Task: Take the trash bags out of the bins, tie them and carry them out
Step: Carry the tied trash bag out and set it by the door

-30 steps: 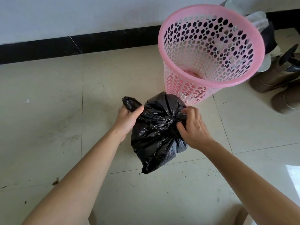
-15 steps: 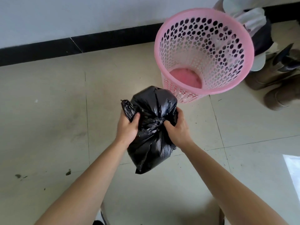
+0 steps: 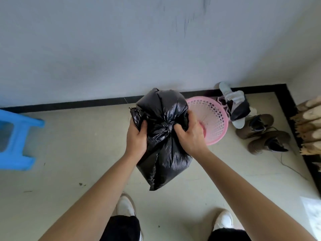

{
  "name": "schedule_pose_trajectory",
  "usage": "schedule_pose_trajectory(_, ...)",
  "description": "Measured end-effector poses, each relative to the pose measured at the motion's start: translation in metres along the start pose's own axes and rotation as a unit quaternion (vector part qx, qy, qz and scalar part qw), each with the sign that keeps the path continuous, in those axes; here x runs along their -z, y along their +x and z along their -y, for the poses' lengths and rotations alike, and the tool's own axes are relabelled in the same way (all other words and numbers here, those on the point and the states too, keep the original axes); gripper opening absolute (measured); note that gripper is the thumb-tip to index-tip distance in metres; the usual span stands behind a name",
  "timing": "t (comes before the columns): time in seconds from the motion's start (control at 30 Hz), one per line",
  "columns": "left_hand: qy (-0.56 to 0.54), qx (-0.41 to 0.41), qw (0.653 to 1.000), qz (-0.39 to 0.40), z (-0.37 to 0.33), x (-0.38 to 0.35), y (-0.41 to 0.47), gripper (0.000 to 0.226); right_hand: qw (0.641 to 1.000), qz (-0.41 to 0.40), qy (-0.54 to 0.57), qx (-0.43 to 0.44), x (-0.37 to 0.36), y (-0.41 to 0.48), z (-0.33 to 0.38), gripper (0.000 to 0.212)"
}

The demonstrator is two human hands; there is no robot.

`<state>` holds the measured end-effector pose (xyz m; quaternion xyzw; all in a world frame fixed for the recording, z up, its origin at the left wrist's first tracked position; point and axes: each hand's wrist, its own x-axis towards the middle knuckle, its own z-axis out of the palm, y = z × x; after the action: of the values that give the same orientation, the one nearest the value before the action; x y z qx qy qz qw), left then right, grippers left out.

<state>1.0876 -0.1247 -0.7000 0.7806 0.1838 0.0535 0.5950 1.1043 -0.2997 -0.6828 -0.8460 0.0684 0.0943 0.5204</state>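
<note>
A full black trash bag [image 3: 163,148] hangs in the air in front of me, knotted at its middle. My left hand [image 3: 136,138] grips one twisted end of the bag on the left of the knot. My right hand [image 3: 190,136] grips the plastic on the right of the knot. Behind the bag, a pink perforated bin [image 3: 214,117] stands on the tiled floor by the wall, with no bag in it; its left side is hidden by the bag and my right hand.
A blue plastic stool [image 3: 15,140] stands at the left. Slippers [image 3: 234,105] and brown shoes [image 3: 265,136] lie right of the bin, near stacked wood [image 3: 311,126] in the corner. My white shoes [image 3: 125,207] are on the floor below the bag.
I have stood up: the view has pulled back and the bag has risen off the floor with both hands on it. The stool, the corner and my feet have come into view.
</note>
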Motion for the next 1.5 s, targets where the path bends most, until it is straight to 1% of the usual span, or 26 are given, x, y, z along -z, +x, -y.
schedule_pose_trajectory(0.13, -0.032, -0.054, 0.998, -0.009, -0.146, 0.051, -0.004, 0.042, 0.999, -0.017, 0.032, 0.032, 0.061, -0.021, 0.145, 0.058)
schedule_pose_trajectory(0.23, -0.064, -0.086, 0.994, -0.011, -0.268, 0.098, -0.013, 0.032, 0.996, -0.029, 0.035, 0.071, 0.106, -0.045, 0.263, 0.058)
schedule_pose_trajectory(0.33, -0.060, -0.137, 0.988, -0.031, -0.385, 0.153, -0.021, 0.019, 0.990, -0.033, 0.027, 0.132, 0.144, -0.068, 0.376, 0.055)
schedule_pose_trajectory(0.43, -0.053, -0.180, 0.980, -0.071, -0.468, 0.206, -0.031, 0.023, 0.978, -0.029, 0.028, 0.207, 0.168, -0.091, 0.466, 0.051)
schedule_pose_trajectory(0.53, -0.042, -0.207, 0.969, -0.129, -0.507, 0.243, -0.056, 0.028, 0.964, -0.005, 0.048, 0.262, 0.172, -0.113, 0.514, 0.050)
schedule_pose_trajectory(0.63, -0.038, -0.216, 0.947, -0.235, -0.517, 0.278, -0.098, 0.030, 0.946, 0.047, 0.076, 0.313, 0.155, -0.139, 0.544, 0.050)
schedule_pose_trajectory(0.7, -0.038, -0.206, 0.928, -0.309, -0.516, 0.303, -0.137, 0.028, 0.929, 0.109, 0.091, 0.343, 0.134, -0.162, 0.560, 0.051)
schedule_pose_trajectory(0.77, -0.027, -0.185, 0.902, -0.390, -0.513, 0.331, -0.183, 0.029, 0.904, 0.181, 0.092, 0.376, 0.109, -0.193, 0.577, 0.052)
schedule_pose_trajectory(0.83, -0.005, -0.154, 0.875, -0.459, -0.507, 0.363, -0.231, 0.039, 0.880, 0.246, 0.089, 0.398, 0.083, -0.231, 0.593, 0.052)
schedule_pose_trajectory(0.93, -0.005, -0.122, 0.836, -0.535, -0.487, 0.415, -0.300, 0.040, 0.838, 0.339, 0.087, 0.420, 0.039, -0.298, 0.610, 0.053)
schedule_pose_trajectory(1.0, -0.002, -0.108, 0.804, -0.584, -0.470, 0.447, -0.357, 0.039, 0.809, 0.389, 0.088, 0.432, 0.005, -0.353, 0.616, 0.053)
schedule_pose_trajectory(1.07, -0.002, -0.100, 0.785, -0.612, -0.460, 0.467, -0.401, 0.038, 0.791, 0.428, 0.091, 0.428, -0.022, -0.394, 0.618, 0.054)
schedule_pose_trajectory(1.17, -0.012, -0.088, 0.737, -0.670, -0.430, 0.513, -0.491, 0.037, 0.740, 0.490, 0.078, 0.455, -0.074, -0.491, 0.618, 0.056)
schedule_pose_trajectory(1.27, -0.015, -0.070, 0.693, -0.718, -0.399, 0.566, -0.580, 0.035, 0.685, 0.546, 0.063, 0.478, -0.126, -0.593, 0.621, 0.043)
schedule_pose_trajectory(1.33, -0.007, -0.061, 0.665, -0.744, -0.383, 0.600, -0.637, 0.034, 0.637, 0.585, 0.065, 0.498, -0.158, -0.658, 0.623, 0.042)
schedule_pose_trajectory(1.4, 0.007, -0.048, 0.645, -0.762, -0.370, 0.629, -0.688, 0.035, 0.600, 0.615, 0.061, 0.508, -0.187, -0.718, 0.622, 0.044)
schedule_pose_trajectory(1.5, 0.010, -0.037, 0.613, -0.789, -0.356, 0.666, -0.747, 0.036, 0.578, 0.646, 0.059, 0.495, -0.222, -0.793, 0.620, 0.047)
